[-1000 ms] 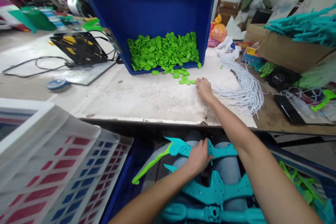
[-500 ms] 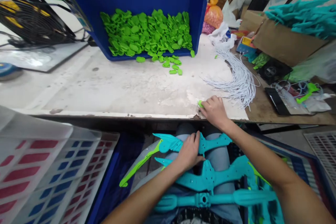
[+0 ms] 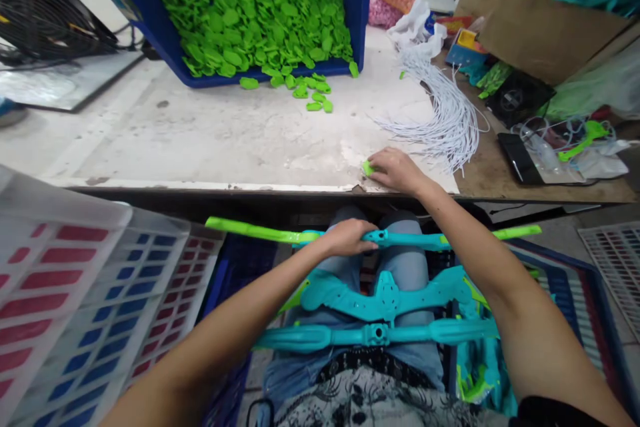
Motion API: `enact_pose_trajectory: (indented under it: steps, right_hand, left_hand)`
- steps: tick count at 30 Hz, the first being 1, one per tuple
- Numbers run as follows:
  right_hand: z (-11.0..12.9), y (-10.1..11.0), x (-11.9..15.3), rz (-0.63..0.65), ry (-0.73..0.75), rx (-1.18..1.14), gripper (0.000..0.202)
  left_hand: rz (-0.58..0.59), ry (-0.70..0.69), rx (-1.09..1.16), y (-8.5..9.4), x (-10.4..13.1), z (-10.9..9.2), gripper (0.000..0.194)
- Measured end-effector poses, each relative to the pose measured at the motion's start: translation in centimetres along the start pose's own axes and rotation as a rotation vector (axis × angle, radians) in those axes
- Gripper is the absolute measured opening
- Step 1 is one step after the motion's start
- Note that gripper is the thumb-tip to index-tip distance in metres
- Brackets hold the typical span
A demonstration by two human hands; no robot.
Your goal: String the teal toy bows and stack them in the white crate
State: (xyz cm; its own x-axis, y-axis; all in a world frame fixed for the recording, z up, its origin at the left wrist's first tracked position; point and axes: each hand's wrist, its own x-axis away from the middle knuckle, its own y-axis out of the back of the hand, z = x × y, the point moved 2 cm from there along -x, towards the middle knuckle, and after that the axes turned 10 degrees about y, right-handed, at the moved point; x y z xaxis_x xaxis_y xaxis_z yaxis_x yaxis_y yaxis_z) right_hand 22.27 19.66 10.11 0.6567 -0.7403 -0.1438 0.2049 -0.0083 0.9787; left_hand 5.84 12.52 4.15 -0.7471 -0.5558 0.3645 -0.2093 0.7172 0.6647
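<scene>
My left hand (image 3: 350,237) is wrapped round the middle of a turquoise bow-shaped part (image 3: 407,240) with light green ends, held edge-on above my knees. On the white tabletop near its front edge, my right hand (image 3: 396,170) pinches a small green piece (image 3: 368,168) between its fingertips. Nearer my body, a second turquoise part (image 3: 385,299) and a third one (image 3: 325,336) lie across my lap. A pile of similar green pieces (image 3: 260,23) fills the mouth of the blue bin (image 3: 362,13), and several have spilled in front of it.
A bundle of white cords (image 3: 453,120) lies on the right of the table (image 3: 200,140). Beyond it stands a cardboard box (image 3: 545,30) of turquoise parts. White baskets (image 3: 115,213) stand at the left, and a crate with turquoise parts (image 3: 480,360) is at my right.
The turquoise part in my left hand has turned from showing its broad side to edge-on. My right hand still has the green piece at the table edge. The whole view has shifted slightly.
</scene>
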Motion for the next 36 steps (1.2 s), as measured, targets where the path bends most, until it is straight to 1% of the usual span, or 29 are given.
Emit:
enact_pose_trajectory:
  steps: [2,4,5,8,9,11,13,15,19,20,22,24,26,27,29,31,32,34,36]
  right_hand:
    - [1.5,0.3,2.0,-0.114,-0.035,-0.039,0.022]
    - [4.0,0.0,5.3,-0.246,-0.035,-0.070,0.027]
    - [5.4,-0.5,7.1,-0.293,-0.025,-0.074,0.028]
    - [9.2,-3.3,12.1,-0.333,0.008,-0.008,0.026]
    - [10.0,-4.5,13.3,-0.329,0.014,0.024,0.025]
    - [10.9,-6.6,14.6,-0.312,0.024,0.077,0.024]
    - [10.9,-8.0,14.8,-0.297,0.039,0.115,0.023]
    - [10.7,-8.7,14.4,-0.306,0.063,0.155,0.022]
    - [10.5,-8.8,13.9,-0.390,0.084,0.259,0.019]
    - [10.6,-8.8,13.9,-0.403,0.081,0.272,0.019]
    - [10.8,-8.9,14.0,-0.392,0.058,0.263,0.019]
    - [10.7,-9.0,14.0,-0.356,-0.008,0.205,0.017]
    - [10.3,-8.9,13.9,-0.349,-0.143,0.124,0.017]
    - [10.0,-8.8,13.8,-0.357,-0.222,0.086,0.022]
    - [9.3,-8.5,13.4,-0.355,-0.334,0.027,0.039]
    - [8.7,-8.4,12.8,-0.288,-0.359,-0.005,0.053]
    - [8.6,-8.4,12.5,-0.240,-0.355,-0.008,0.056]
    - [8.6,-8.6,12.0,-0.147,-0.368,0.012,0.055]
    - [8.8,-8.5,11.8,-0.082,-0.401,0.051,0.051]
  left_hand:
    - [0.019,0.028,0.108,1.0,-1.3,0.9,0.042]
    - [0.060,0.031,0.197,1.5,-2.4,1.8,0.041]
    - [0.094,0.029,0.232,1.6,-2.8,2.2,0.040]
    - [0.180,0.023,0.303,1.5,-3.5,2.7,0.040]
    - [0.186,0.017,0.315,1.5,-3.5,2.7,0.041]
    - [0.180,-0.006,0.322,1.4,-3.6,2.5,0.041]
    - [0.171,-0.020,0.319,1.4,-3.5,2.3,0.041]
    - [0.170,-0.024,0.324,1.5,-3.4,2.2,0.042]
    - [0.168,-0.032,0.313,1.4,-3.4,2.1,0.043]
    - [0.149,-0.030,0.287,1.3,-3.4,2.1,0.044]
    - [0.071,-0.008,0.208,1.0,-3.4,1.9,0.046]
    - [-0.025,0.026,0.130,0.6,-3.4,1.8,0.048]
    - [-0.081,0.047,0.099,0.3,-3.3,1.7,0.048]
    - [-0.088,0.051,0.099,0.2,-3.2,1.7,0.048]
    - [-0.087,0.057,0.103,0.2,-3.2,1.8,0.047]
    - [-0.088,0.081,0.075,0.4,-3.2,1.7,0.044]
    - [-0.091,0.097,0.044,0.4,-3.2,1.7,0.043]
    - [-0.110,0.128,-0.043,0.4,-3.1,1.3,0.040]
    - [-0.158,0.128,-0.146,0.0,-2.5,0.8,0.038]
